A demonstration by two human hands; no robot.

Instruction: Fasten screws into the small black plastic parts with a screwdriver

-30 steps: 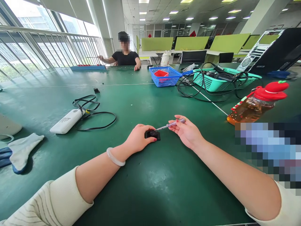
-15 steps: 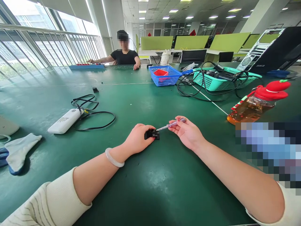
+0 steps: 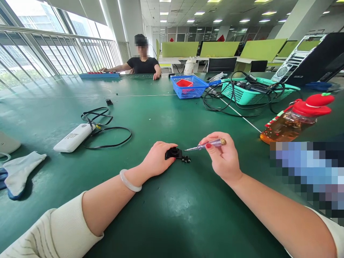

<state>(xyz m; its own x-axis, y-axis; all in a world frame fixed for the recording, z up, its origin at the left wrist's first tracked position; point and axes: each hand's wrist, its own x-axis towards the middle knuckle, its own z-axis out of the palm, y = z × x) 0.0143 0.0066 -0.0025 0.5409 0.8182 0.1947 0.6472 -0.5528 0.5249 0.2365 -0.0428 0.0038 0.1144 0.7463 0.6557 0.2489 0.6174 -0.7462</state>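
Note:
My left hand [image 3: 157,157], with a pale bangle at its wrist, is closed around a small black plastic part [image 3: 175,153] resting on the green tabletop [image 3: 161,215]. What that part belongs to I cannot make out. Just right of it lies a smaller black piece [image 3: 186,159] with light spots on it; whether the two touch is unclear. Between the fingers of my right hand [image 3: 224,157] is a screwdriver [image 3: 212,144] with a clear purplish handle. Its thin shaft points left, the tip a little right of the black part.
A white power bank [image 3: 73,138] with a black cable and a glove [image 3: 23,172] lie to the left. Blue [image 3: 188,92] and teal [image 3: 242,96] baskets stand farther back, black cables around the teal one. A red-lidded bottle [image 3: 290,123] is at right. A person [image 3: 142,64] sits across the table.
My right hand has drawn the screwdriver back to the right, off the black part, and turned. A small black piece now shows beside that part. My left hand has stayed in place.

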